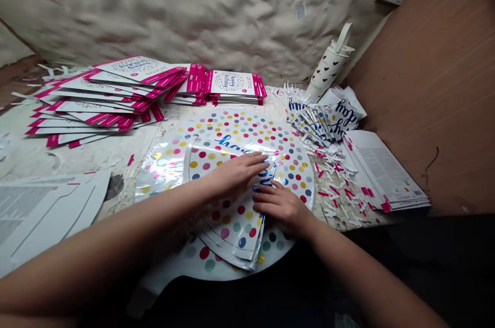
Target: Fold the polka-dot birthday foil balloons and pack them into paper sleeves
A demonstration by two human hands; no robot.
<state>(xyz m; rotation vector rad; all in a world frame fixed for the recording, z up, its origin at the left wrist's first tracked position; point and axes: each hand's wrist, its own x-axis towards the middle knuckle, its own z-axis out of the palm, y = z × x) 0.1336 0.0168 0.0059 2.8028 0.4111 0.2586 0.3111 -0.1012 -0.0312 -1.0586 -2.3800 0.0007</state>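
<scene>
Lettering on folded dotted balloon partly covered: left hand flat on top, right hand at straight fold edge, can't tell if pinching. Sits on round balloon; long axis roughly front-to-back, fold edge running toward wearer.

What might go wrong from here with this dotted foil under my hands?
The folded foil might spring open if the left hand and right hand lift. Loose scraps beside the round dotted sheet could get caught in the folds. The uneven packet stack could slide if bumped.
</scene>
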